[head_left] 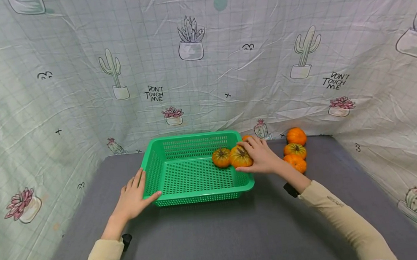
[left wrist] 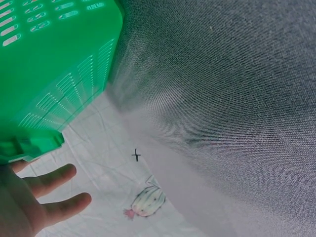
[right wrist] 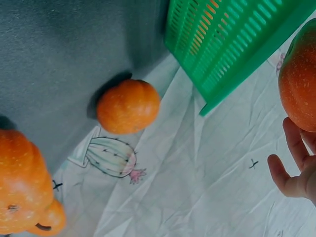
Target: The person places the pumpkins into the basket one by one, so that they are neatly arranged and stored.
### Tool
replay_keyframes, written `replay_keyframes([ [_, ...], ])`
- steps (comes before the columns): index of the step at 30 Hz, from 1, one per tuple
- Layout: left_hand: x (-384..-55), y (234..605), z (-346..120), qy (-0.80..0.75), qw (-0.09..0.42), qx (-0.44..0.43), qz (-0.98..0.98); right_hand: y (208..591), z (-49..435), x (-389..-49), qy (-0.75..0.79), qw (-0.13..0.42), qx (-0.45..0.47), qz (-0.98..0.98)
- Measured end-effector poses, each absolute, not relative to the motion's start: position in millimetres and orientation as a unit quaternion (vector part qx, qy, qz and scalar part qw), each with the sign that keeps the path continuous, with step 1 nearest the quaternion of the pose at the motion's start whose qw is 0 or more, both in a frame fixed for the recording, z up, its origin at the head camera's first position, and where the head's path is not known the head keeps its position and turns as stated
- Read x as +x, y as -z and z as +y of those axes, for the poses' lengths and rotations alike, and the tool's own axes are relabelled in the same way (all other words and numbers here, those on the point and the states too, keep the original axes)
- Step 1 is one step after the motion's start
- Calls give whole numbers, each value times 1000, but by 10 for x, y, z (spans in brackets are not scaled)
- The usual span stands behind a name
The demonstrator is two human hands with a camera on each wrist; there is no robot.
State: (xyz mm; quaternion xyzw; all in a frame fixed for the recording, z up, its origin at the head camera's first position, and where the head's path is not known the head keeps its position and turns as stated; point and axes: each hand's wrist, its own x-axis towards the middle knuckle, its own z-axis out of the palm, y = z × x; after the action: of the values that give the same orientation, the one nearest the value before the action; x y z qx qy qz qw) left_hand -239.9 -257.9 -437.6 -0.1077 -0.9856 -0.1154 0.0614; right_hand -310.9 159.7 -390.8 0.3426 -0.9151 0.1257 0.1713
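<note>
A green plastic basket stands on the dark table. My left hand rests on its left rim, fingers straight and thumb spread along the near corner. In the left wrist view, that hand shows beside the basket's rim. With curled fingers my right hand grips a small orange pumpkin over the basket's right side. The right wrist view shows the held pumpkin at the fingertips of the hand. Another small pumpkin appears inside the basket, just left of the held one.
Right of the basket, three small pumpkins form a row. One more pumpkin sits near the back cloth, mostly hidden behind my right hand in the head view. Cloth printed with cacti encloses the table at the back and sides.
</note>
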Motion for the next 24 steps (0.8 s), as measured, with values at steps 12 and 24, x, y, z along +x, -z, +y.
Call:
replay_keyframes([
  [12, -2394, 4370, -2569, 123, 61, -110, -984, 3914, 1403, -3186, -80, 153, 394, -903],
  [24, -2405, 4373, -2578, 121, 56, -108, -985, 4036, 1264, -3359, -36, 130, 434, -891],
])
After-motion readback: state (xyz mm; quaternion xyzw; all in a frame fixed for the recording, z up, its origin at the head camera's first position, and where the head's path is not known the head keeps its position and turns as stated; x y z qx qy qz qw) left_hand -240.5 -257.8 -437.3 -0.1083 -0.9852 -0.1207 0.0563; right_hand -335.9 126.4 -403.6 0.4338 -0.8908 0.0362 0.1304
